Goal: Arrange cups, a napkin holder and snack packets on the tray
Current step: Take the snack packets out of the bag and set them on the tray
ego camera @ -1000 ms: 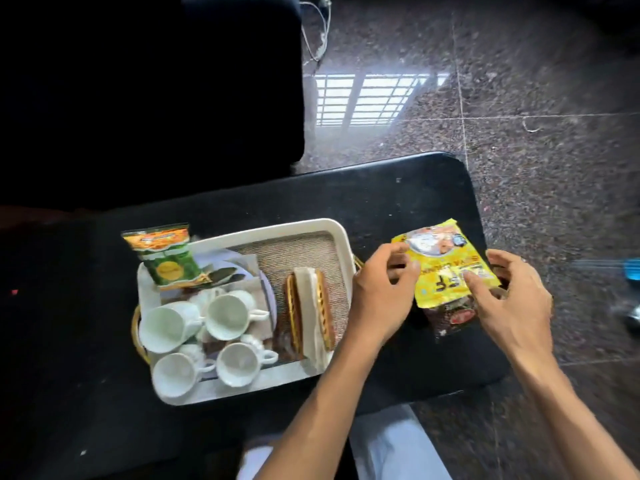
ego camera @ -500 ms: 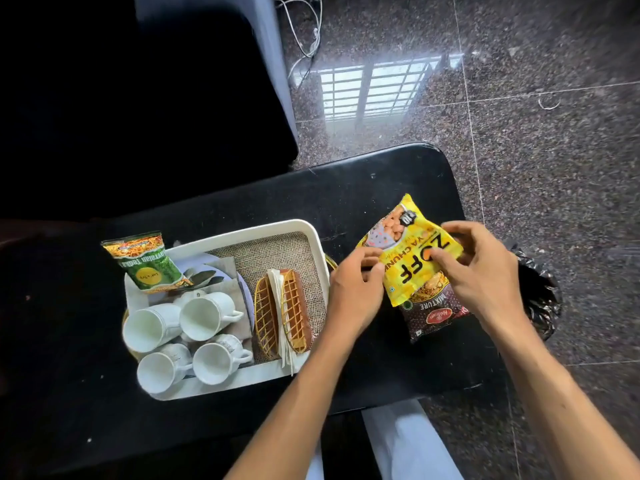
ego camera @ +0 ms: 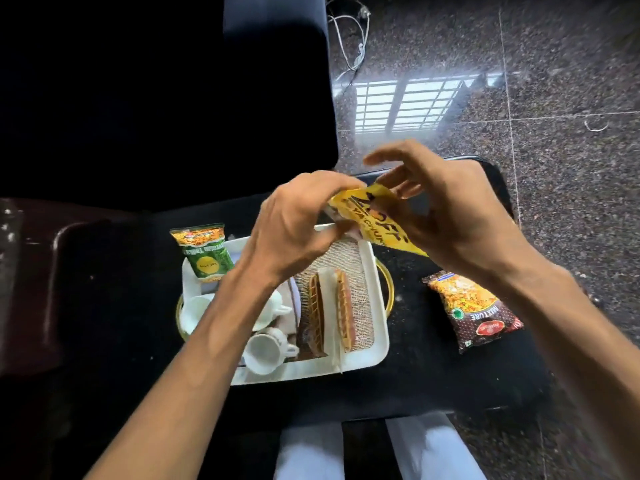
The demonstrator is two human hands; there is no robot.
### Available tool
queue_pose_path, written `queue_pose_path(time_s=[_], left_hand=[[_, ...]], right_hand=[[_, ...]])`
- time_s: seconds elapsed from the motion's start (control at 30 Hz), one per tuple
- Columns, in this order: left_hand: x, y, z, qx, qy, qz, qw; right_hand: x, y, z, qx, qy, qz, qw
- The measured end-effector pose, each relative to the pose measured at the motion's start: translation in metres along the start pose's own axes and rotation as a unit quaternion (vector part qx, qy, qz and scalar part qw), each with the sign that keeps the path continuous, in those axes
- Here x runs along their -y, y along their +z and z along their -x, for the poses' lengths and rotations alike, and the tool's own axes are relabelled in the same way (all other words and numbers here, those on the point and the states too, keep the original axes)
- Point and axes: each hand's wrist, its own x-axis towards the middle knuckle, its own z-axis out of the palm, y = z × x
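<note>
Yellow pkt (ego camera: 372,220), prob. "ZOFF", in L hand (ego camera: 294,230) + R hand (ego camera: 450,216)

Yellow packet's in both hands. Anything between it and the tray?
Nothing visible. The yellow packet hangs over the tray's far right corner, where bare mat shows; the napkin holder and cups sit nearer.

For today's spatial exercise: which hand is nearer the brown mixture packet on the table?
Right. The right hand is raised just beyond the brown mixture packet; the left hand is farther off, over the tray. Both grip the yellow packet.
</note>
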Motion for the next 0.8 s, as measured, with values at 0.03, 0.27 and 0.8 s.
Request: queue_pose_path(time_s=[0.03, 0.27, 0.8], left_hand=[[0.008, -0.006, 0.007, -0.027, -0.02, 0.01, 0.999], [0.063, -0.019, 0.063, -0.142, -0.218, 0.179, 0.949], [0.114, 0.025, 0.109, -0.097, -0.485, 0.342, 0.799]], right_hand=[[0.006, 0.007, -0.005, -0.007, -0.007, -0.004, 1.0], [0.01, 0.063, -0.011, -0.082, 0.16, -0.109, 0.978], [-0.011, 0.195, -0.034, 0.108, 0.342, -0.022, 0.933]])
